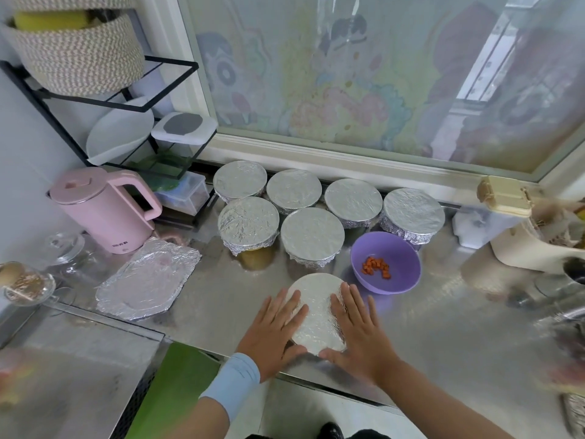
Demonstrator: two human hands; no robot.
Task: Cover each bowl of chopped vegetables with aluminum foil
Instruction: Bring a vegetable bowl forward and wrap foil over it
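1 wide-angle head-worn view looks forward and steeply down onto the steel counter [443, 327] from close above, facing the patterned window [348, 74] behind it; straight lines bow outward.

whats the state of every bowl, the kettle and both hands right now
purple bowl: uncovered, orange pieces inside
front bowl: foil over top
six rear bowls: foil-covered
pink kettle: lid closed
left hand: flat on foil
right hand: flat on foil
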